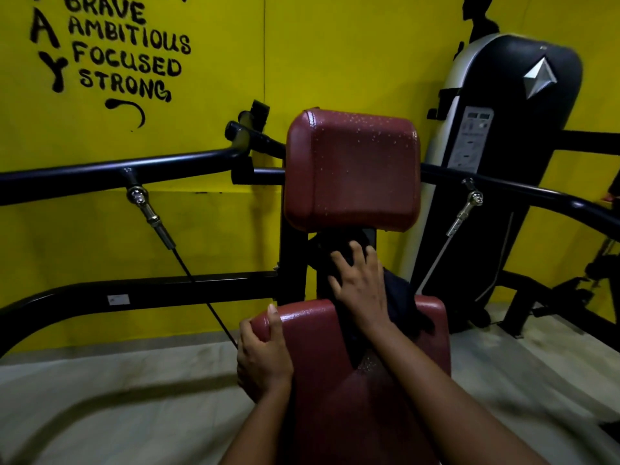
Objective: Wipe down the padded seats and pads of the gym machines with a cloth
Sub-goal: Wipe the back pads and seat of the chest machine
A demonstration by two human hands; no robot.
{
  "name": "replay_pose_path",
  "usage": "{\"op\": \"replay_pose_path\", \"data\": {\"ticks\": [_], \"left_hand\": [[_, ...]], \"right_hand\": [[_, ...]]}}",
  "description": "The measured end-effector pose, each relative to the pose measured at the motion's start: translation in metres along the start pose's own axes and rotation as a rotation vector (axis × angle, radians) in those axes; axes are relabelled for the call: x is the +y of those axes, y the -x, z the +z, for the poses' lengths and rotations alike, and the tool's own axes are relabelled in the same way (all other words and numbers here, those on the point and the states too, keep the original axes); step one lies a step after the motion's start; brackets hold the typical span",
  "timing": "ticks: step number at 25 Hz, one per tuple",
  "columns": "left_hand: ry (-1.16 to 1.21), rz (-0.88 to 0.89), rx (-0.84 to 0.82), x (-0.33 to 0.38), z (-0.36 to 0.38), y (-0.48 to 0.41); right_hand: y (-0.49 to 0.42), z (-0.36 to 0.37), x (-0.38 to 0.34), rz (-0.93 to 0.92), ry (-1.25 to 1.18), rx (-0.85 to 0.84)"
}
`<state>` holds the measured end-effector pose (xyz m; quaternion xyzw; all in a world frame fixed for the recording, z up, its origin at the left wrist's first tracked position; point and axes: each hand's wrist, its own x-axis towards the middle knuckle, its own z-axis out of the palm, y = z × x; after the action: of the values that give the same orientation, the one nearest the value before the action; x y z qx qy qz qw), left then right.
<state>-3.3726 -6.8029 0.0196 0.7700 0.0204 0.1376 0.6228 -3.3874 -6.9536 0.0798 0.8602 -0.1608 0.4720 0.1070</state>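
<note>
A dark cloth (pixel 401 295) lies across the far end of the red padded seat (pixel 315 357).

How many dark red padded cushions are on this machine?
2. The upper dark red padded cushion stands upright at centre, speckled with droplets; the lower seat cushion lies below it. Others may be hidden.

At 11 o'clock the wall lettering (pixel 127 45) is cut by the top edge; its uppermost line cannot be read. At 2 o'clock the printed label (pixel 471 139) on the weight-stack cover (pixel 523 95) is too small to read, as is the white sticker (pixel 118 299) at 9 o'clock. The cloth (pixel 402 297) lies partly hidden under the right hand (pixel 362 286). The seat (pixel 322 380) runs off the edge at 6 o'clock. The equipment (pixel 597 280) at 3 o'clock is too dark to identify.
</note>
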Motion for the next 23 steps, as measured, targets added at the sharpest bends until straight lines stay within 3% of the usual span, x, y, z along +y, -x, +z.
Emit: {"op": "replay_pose_path", "data": {"ticks": [4,10,14,16,23], "left_hand": [[-0.036,-0.04,-0.008,-0.004,0.003,-0.003],[-0.043,-0.067,-0.032,-0.003,0.004,-0.005],[0.002,-0.063,-0.276,-0.004,-0.012,-0.011],[0.03,-0.055,-0.362,0.002,-0.028,-0.007],[0.208,0.048,-0.338,0.044,-0.051,-0.009]], "right_hand": [[0.032,-0.004,0.004,-0.151,0.039,-0.073],[0.051,-0.028,-0.006,-0.082,-0.035,-0.185],[0.06,-0.058,-0.012,-0.103,-0.146,-0.237],[0.06,-0.073,-0.009,-0.09,-0.233,-0.232],[0.038,-0.103,-0.01,0.05,-0.473,-0.059]]}}
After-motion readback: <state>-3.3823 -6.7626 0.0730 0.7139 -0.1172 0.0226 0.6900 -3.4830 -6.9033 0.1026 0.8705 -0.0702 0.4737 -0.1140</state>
